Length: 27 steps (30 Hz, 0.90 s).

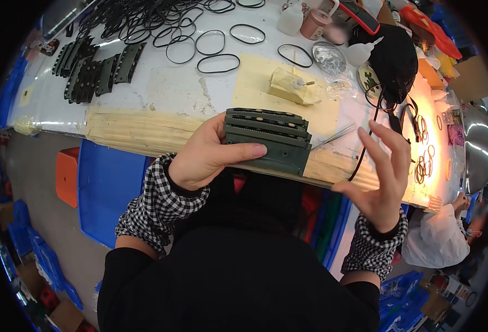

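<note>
My left hand is closed around a dark green block of ribbed plastic pieces, thumb flat on its near face. The block has toothed edges and rows of dark slots along its top, and sits at the table's front edge. To its right, my right hand is raised with fingers and thumb spread apart. A thin black strand runs down beside those fingers; whether it touches them I cannot tell. Behind the block, a tape-wrapped yellowish block with a small stick rests on a yellow sheet.
Several similar dark green pieces lie at the left. Black rubber rings are scattered at the back beside a tangled heap. Squeeze bottles, a pink cup and a black bag stand back right. A co-worker sits at right.
</note>
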Tool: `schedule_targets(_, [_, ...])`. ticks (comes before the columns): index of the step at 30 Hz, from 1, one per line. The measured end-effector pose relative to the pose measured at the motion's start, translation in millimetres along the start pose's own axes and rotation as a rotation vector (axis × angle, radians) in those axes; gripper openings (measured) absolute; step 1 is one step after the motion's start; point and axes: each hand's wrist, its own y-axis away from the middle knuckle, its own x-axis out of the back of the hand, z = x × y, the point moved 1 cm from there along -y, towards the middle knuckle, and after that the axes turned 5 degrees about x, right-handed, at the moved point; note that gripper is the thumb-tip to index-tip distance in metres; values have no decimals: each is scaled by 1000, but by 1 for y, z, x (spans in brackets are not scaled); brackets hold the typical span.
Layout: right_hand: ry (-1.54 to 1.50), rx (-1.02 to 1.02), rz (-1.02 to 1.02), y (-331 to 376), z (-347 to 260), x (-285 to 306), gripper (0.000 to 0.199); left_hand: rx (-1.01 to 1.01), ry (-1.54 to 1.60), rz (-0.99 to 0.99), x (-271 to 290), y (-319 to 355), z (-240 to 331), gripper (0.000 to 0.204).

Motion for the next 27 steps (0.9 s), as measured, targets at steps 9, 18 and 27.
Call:
schedule_targets(9, [-6, 293, 11, -25, -32, -38, 47, -61, 46, -9, -4, 7, -5, 46])
schedule_targets(18, [-175, 266, 118, -18, -35, -51, 54, -78, 53, 16, -6, 10, -7, 50])
schedule_targets(27, [-289, 215, 126, -12, -36, -56, 61, -101, -6, 19, -6, 13, -5, 53])
